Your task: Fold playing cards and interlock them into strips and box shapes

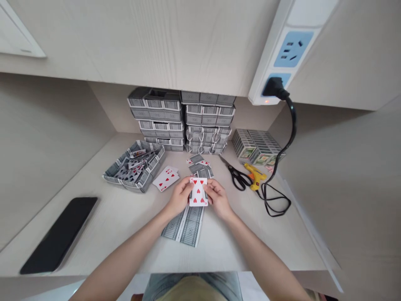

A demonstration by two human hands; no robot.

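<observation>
Between my two hands is a playing card (198,193), the five of hearts, face up. My left hand (181,195) pinches its left edge and my right hand (218,198) grips the right edge, thumbs on top. Whether more cards lie under it I cannot tell. Below the hands, a panel of joined grey-backed cards (190,225) lies on the desk. Just beyond them are several loose cards (197,167), some back up. Left of my left hand rests a small pile of heart cards (166,179), face up.
A card-built tray (141,185) with loose cards stands left, near a black phone (59,234). Stacked card boxes (208,115) and card packs (257,146) line the back. Scissors (238,175), a yellow glue gun (255,177) and its black cord lie right, under a power strip (290,46).
</observation>
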